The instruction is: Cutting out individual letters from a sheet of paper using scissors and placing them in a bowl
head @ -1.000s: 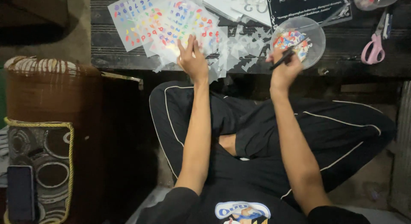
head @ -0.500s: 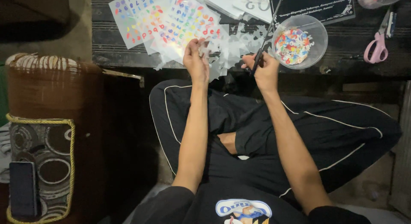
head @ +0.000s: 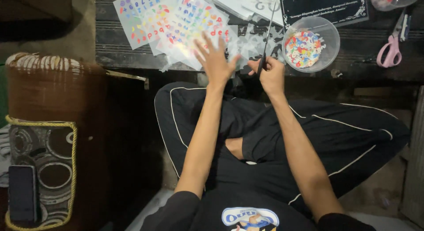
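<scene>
A dark slatted tabletop [head: 110, 41] is seen from above, with the seated person's crossed legs in dark trousers [head: 309, 134] below it. The left hand [head: 215, 59] is held flat with its fingers [head: 206, 40] spread wide and nothing gripped; it lies over the near edge of the sticker sheets [head: 176, 19], though contact with them cannot be confirmed. These sheets of coloured letters and numerals are fanned out on the tabletop, to the left of the clear round bowl [head: 332, 37]. The right hand [head: 270, 74] is closed around the handles of a pair of dark scissors [head: 266, 41], whose blades point away from the person and lie just left of the bowl. Whether the blades are parted cannot be determined. The bowl is filled with small coloured cut-out pieces [head: 302, 48]. White paper offcuts [head: 247, 41] are scattered between the sheets and the bowl. A second pair of scissors with pink handles [head: 391, 48] rests well to the right of the bowl. A black card with white lettering [head: 327, 6] is noted just beyond the bowl. Far to the left of the bowl, a dark phone [head: 21, 193] lies on a patterned cushion [head: 44, 169].
</scene>
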